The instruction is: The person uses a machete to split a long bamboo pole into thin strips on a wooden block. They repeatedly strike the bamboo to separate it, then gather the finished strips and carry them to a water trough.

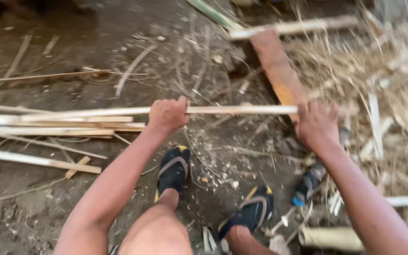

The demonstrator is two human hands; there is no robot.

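Observation:
A long thin bamboo strip [232, 109] runs level across the middle of the view. My left hand [167, 114] is shut around it near its middle. At the strip's right end my right hand [316, 125] is closed over it, above an orange-brown wooden plank [278, 71] that slants up and away. Both of my feet in black sandals with yellow trim [174, 171] stand on the dirt ground below the strip.
A pile of split bamboo strips [48, 125] lies at the left. Dry straw and shavings [383, 85] cover the right side. A thick pale bamboo pole [293, 27] lies at the top, a short bamboo tube [331, 237] at the bottom right, and a dark tool handle with a blue tip [308, 182] near my right foot.

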